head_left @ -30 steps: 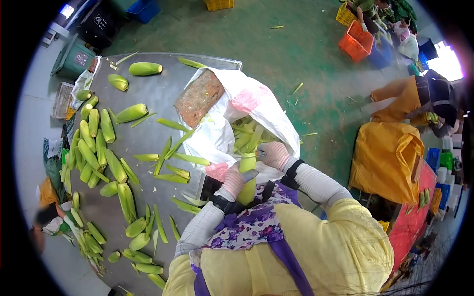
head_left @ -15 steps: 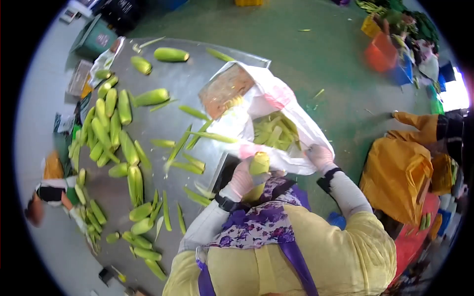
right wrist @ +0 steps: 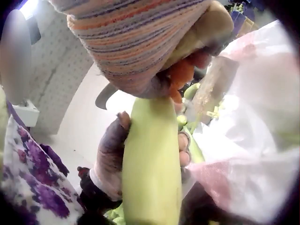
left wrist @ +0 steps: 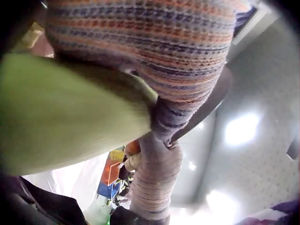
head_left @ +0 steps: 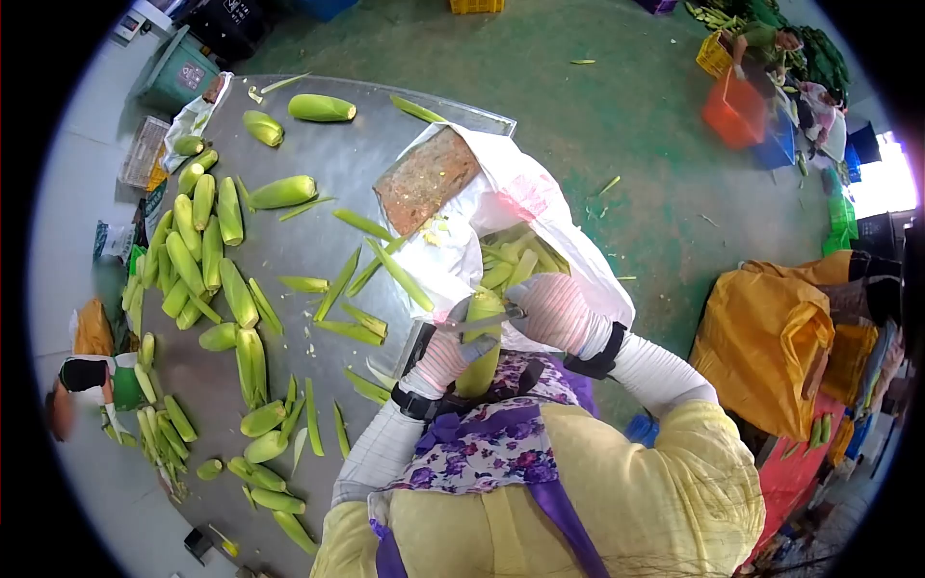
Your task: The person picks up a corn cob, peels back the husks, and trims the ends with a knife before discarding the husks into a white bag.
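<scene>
The left hand, in a striped glove, grips a pale green corn ear; in the right wrist view its thumb and fingertips lie on either side of the ear. The gloved right hand is at the ear's upper end, fingers curled round a tool with an orange handle. A curved blade shows beside that hand, and a dark blade crosses the ear in the head view. Just beyond the hands, a white sack holds green husks.
A brick lies on the sack's edge on the metal table. Many unpeeled ears and loose husks cover the table's left and middle. An orange sack stands at the right. Other people and crates are farther off.
Half a second ago the right hand was at the sack's right rim; it has come back left to the ear's top. The left hand still holds an ear.
</scene>
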The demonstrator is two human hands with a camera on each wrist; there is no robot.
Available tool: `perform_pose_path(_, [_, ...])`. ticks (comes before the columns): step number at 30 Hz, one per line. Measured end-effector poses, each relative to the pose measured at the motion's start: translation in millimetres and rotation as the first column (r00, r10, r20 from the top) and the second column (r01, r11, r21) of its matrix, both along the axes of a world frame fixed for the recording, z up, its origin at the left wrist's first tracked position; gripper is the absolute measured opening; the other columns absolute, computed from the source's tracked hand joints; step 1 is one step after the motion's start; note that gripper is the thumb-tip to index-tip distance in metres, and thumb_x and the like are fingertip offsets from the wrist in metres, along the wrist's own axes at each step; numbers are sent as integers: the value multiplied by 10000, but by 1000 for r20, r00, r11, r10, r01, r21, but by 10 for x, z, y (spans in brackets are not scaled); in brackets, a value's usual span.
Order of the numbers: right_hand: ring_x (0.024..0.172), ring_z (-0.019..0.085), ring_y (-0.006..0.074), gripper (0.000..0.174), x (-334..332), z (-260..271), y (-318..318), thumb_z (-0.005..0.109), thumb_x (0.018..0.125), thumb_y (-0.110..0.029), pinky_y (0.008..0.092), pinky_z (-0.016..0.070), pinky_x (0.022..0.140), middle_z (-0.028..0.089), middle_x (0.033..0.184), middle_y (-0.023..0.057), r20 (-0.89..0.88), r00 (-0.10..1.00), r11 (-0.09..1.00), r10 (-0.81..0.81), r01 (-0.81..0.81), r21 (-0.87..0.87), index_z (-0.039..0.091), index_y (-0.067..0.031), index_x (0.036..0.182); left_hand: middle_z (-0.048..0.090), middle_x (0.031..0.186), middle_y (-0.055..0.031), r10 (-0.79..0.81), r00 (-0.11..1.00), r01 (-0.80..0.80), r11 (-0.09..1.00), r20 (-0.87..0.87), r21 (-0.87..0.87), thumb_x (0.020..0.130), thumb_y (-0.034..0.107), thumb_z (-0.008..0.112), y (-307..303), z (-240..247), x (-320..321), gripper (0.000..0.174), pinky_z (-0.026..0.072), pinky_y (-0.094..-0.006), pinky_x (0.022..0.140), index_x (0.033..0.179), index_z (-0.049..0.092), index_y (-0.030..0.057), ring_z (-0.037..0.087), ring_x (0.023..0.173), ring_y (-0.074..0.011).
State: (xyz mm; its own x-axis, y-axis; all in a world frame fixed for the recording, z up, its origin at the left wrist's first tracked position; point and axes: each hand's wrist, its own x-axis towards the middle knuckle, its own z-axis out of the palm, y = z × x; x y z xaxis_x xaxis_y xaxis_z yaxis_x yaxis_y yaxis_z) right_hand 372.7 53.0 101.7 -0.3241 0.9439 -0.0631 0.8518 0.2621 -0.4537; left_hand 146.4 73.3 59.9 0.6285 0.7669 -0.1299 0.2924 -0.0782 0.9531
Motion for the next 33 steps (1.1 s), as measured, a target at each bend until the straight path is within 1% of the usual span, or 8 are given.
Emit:
perform_pose_path(4, [722, 671, 356, 148, -10, -70, 57, 629, 835, -212, 465, 517, 640, 639, 700, 149, 83, 997, 997, -11, 17, -75, 652, -78, 894, 681, 1081, -133, 35, 998, -22, 971, 53, -239, 805, 226, 811, 14, 102, 26, 568, 530, -333, 848, 1267, 567, 2, 662, 965, -253])
perform_pose_path(13, [733, 668, 371, 164, -98, -24, 124, 642, 805, -216, 466, 524, 655, 658, 725, 159, 87, 996, 988, 4, 9, -154, 687, -78, 882, 685, 1048, -123, -17, 992, 36, 987, -121, 154, 806, 279, 805, -62, -330, -14, 415, 533, -327, 827, 1142, 671, 78, 670, 910, -242])
perform_pose_path(19, [781, 693, 363, 211, 482, -900, -50, 570, 858, -239, 475, 532, 672, 692, 789, 171, 301, 950, 888, -85, 209, -410, 707, -81, 879, 681, 1029, -135, 47, 983, 31, 914, 179, -405, 751, 289, 858, -103, -283, -58, 586, 529, -334, 832, 1207, 597, 30, 668, 900, -252])
perform_pose_path(23, [837, 705, 357, 305, 715, -722, -242, 543, 911, -279, 462, 538, 756, 712, 856, 194, 354, 913, 794, -203, 365, -485, 725, -38, 953, 674, 1062, -64, 32, 997, -44, 985, -73, -165, 757, 308, 866, -78, -257, -133, 662, 524, -347, 856, 1251, 544, 7, 655, 942, -230])
perform_pose_path(24, [822, 694, 369, 318, 691, -671, -224, 556, 915, -298, 479, 528, 742, 701, 838, 206, 314, 919, 812, -239, 367, -454, 718, -29, 965, 676, 1075, -66, 23, 997, -31, 994, -75, -109, 778, 252, 835, -54, -228, -122, 643, 523, -344, 870, 1288, 534, -1, 655, 951, -224])
perform_pose_path(27, [793, 680, 377, 268, 391, -223, -85, 602, 880, -280, 477, 525, 733, 698, 825, 196, 136, 949, 896, -285, 314, -315, 709, -38, 921, 673, 1082, -92, 161, 970, -68, 897, 180, -437, 796, 190, 790, -17, -210, -124, 636, 518, -347, 885, 1335, 512, 0, 650, 971, -222])
perform_pose_path(31, [714, 658, 369, 178, 85, -12, 54, 645, 817, -239, 470, 512, 642, 639, 718, 167, 16, 999, 997, -30, 31, -64, 668, -67, 854, 651, 1140, -60, -142, 990, 137, 980, -23, -147, 804, 175, 765, 156, 99, -99, 698, 511, -340, 906, 1405, 445, 22, 623, 1024, -190])
perform_pose_path(33, [684, 646, 362, 158, 11, -9, 93, 650, 796, -232, 466, 502, 604, 606, 682, 152, 34, 997, 997, 65, -64, -35, 647, -82, 844, 657, 1158, -72, -133, 991, 135, 977, 28, -167, 802, 189, 773, 147, 222, -33, 667, 516, -342, 901, 1380, 480, 31, 633, 1030, -202])
